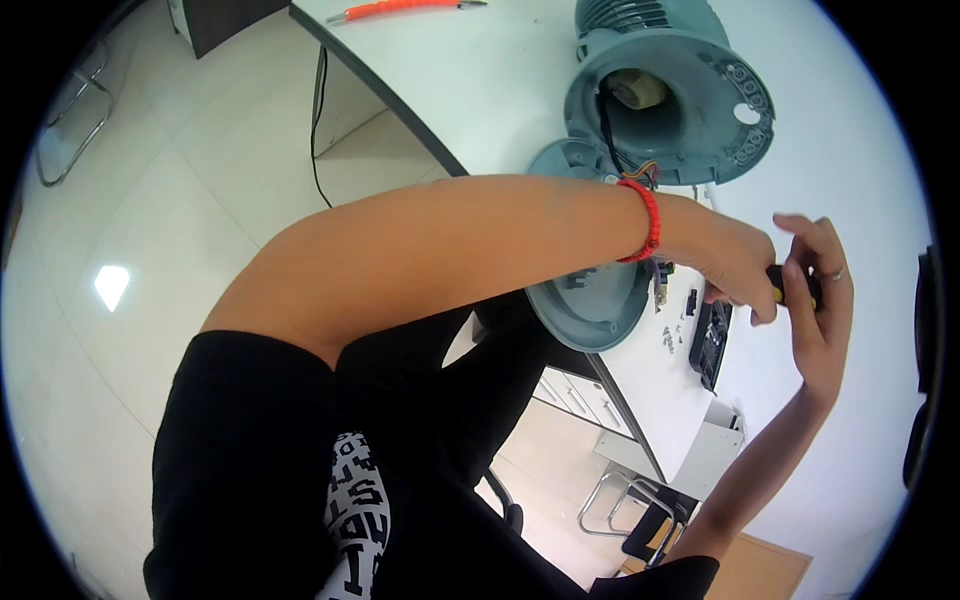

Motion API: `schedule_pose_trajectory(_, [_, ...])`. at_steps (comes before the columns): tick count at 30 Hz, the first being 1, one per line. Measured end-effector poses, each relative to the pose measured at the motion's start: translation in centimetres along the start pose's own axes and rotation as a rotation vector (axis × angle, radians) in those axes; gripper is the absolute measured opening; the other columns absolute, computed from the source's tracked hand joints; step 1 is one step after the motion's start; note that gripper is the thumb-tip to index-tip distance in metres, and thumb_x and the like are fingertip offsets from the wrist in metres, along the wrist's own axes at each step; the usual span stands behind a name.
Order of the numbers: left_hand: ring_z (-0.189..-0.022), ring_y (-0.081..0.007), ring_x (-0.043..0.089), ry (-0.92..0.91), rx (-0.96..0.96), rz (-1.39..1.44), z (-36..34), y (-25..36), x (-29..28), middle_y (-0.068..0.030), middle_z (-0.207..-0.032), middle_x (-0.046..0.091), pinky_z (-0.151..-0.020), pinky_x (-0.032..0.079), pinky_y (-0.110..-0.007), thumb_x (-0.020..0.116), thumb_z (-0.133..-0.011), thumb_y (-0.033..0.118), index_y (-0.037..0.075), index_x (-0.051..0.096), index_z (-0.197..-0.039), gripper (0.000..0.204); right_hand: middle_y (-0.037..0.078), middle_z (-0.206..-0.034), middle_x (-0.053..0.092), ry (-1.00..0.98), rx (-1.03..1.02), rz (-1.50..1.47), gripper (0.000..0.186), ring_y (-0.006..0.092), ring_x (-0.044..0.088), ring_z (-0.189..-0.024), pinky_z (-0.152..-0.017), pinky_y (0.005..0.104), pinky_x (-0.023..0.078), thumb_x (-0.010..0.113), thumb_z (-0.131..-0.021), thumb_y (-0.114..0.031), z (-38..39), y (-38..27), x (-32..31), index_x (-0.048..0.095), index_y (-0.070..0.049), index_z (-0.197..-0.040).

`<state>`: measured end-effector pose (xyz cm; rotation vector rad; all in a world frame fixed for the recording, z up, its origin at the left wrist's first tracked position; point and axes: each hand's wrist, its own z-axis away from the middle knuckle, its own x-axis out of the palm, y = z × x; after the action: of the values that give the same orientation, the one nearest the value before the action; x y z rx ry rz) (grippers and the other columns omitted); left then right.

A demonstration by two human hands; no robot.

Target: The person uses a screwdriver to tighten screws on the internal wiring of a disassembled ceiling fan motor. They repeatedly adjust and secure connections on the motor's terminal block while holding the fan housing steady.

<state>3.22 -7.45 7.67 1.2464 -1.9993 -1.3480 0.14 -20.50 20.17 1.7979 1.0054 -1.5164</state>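
My left hand (pixel 735 258), with a red cord bracelet (pixel 648 222) at its wrist, is closed with its fingers curled under. It meets one end of a short black-and-yellow tool handle (pixel 796 288). My right hand (pixel 825 300), a ring on one finger, pinches the handle from the other side, one finger raised. The tool's working end, if any, is hidden. Beneath my left forearm lies a round grey-green base plate (pixel 597 315), partly covered. Beyond it a flared housing (pixel 668 108) of the same colour rests on its side, wires running from it towards the plate.
A black tool case (pixel 711 343) lies on the white table (pixel 650 390), beside several tiny metal parts (pixel 670 338). An orange screwdriver-like tool (pixel 405 10) lies at the far left corner. A black cable (pixel 314 130) hangs past the table edge. Chairs (pixel 635 505) stand on the tiled floor.
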Motion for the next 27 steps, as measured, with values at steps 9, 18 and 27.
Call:
schedule_pose_trajectory(9, [-0.053,-0.0216,0.053,0.051,0.023,0.072,0.1,0.6,-0.3,-0.0033,-0.062,0.057,-0.054,0.041,-0.038,0.067,-0.086,0.018,0.004,0.060,-0.076,0.019,0.011,-0.061,0.049,0.053,0.007,0.243,0.022,0.0176,0.045,-0.054,-0.055,0.0319,0.038,0.060,-0.096,-0.018,-1.9,-1.7,0.4,0.070,-0.005,-0.111])
schedule_pose_trajectory(18, [-0.063,-0.0194,0.059,0.520,0.197,-0.444,1.3,0.5,0.7,-0.0033,-0.069,0.062,-0.063,0.048,-0.033,0.073,-0.084,0.018,0.000,0.066,-0.088,0.019,0.016,-0.076,0.065,0.270,-0.034,0.571,0.025,0.0246,0.056,-0.058,-0.060,0.0333,0.044,0.056,-0.097,-0.023,-2.7,-1.4,2.3,0.069,-0.001,-0.097])
schedule_pose_trajectory(27, [-0.070,-0.0175,0.062,0.489,0.189,-0.002,0.9,-0.3,1.5,-0.0048,-0.074,0.065,-0.064,0.048,-0.032,0.079,-0.079,0.021,0.000,0.064,-0.086,0.028,0.013,-0.064,0.061,0.205,0.144,0.610,0.024,0.0308,0.061,-0.065,-0.062,0.0412,0.048,0.053,-0.097,-0.024,-3.5,0.7,2.3,0.071,-0.009,-0.102])
